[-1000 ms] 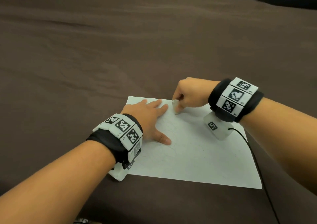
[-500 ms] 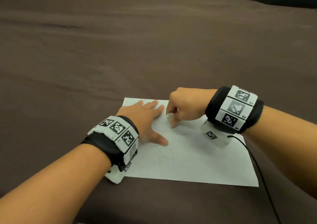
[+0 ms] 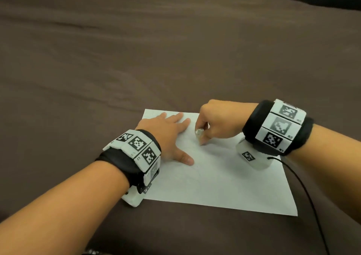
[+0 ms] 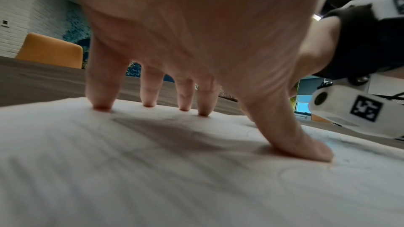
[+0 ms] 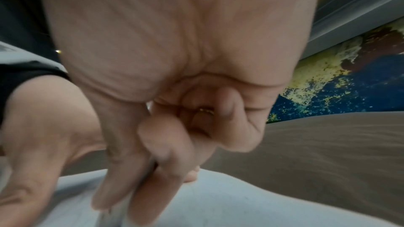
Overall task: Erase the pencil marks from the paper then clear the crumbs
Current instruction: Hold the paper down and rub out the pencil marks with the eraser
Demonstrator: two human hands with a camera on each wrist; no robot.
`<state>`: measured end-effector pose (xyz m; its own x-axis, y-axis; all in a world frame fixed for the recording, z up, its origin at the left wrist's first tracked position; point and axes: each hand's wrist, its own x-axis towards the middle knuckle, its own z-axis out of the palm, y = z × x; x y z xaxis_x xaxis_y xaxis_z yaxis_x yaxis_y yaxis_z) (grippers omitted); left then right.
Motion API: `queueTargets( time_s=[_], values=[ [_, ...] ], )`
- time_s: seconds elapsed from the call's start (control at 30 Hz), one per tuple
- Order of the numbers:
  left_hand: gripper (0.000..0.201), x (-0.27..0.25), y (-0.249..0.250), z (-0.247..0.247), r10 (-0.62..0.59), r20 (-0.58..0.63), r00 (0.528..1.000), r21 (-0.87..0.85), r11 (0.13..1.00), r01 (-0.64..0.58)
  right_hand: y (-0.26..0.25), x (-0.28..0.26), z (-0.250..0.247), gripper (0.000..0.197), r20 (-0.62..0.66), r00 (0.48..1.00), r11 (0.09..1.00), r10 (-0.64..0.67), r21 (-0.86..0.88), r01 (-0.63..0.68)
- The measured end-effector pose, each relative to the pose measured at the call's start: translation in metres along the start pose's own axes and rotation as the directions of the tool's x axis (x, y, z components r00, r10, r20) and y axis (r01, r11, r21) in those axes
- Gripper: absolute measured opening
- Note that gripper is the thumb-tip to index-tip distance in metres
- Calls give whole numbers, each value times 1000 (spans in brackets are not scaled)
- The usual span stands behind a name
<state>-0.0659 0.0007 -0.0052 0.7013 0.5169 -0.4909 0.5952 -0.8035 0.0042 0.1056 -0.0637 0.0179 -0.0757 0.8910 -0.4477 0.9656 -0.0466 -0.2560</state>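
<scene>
White paper (image 3: 224, 180) lies flat on a brown cloth (image 3: 156, 59), near centre, its far-left corner under the left hand's fingertips. Left hand (image 3: 166, 135) is spread flat on the paper's left part, fingers (image 4: 100, 91) straight and splayed, tips pressing the sheet, thumb out to the right and also down on it; nothing is gripped. Right hand (image 3: 218, 121) sits just right of the left, over the far middle of the paper, fingers curled, thumb and forefinger pinching a small pale eraser (image 3: 199, 134) whose lower end touches the sheet. In the right wrist view the eraser (image 5: 118, 213) is blurred between thumb and fingers (image 5: 157, 170). Faint pencil lines (image 3: 195, 157) show on the paper around and near of the eraser; crumbs are too small to tell. Both wrists wear black bands with white marker blocks; a black cable (image 3: 304, 196) runs from the right one off the near right edge. An orange chair back (image 4: 50, 51) stands at far left.
</scene>
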Motion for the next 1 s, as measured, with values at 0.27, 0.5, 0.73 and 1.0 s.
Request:
queueTargets(
  time_s=[0.27,0.5,0.73,1.0],
  values=[
    [115,-2,1,-2,4,2,1000,2,1000,-4,17,32,-20,13,-236,962,989,140,81,-124],
    [115,-1,0,-1,8,9,1000,7,1000,-8,10,18,-3,14,-187,981,997,49,-43,-58],
    [115,-1,0,-1,7,5,1000,10,1000,-7,6,0,0,11,-71,997,999,-9,34,11],
    [115,-2,1,-2,2,8,1000,10,1000,-2,21,21,-6,17,-211,968,991,136,16,-135]
  ],
)
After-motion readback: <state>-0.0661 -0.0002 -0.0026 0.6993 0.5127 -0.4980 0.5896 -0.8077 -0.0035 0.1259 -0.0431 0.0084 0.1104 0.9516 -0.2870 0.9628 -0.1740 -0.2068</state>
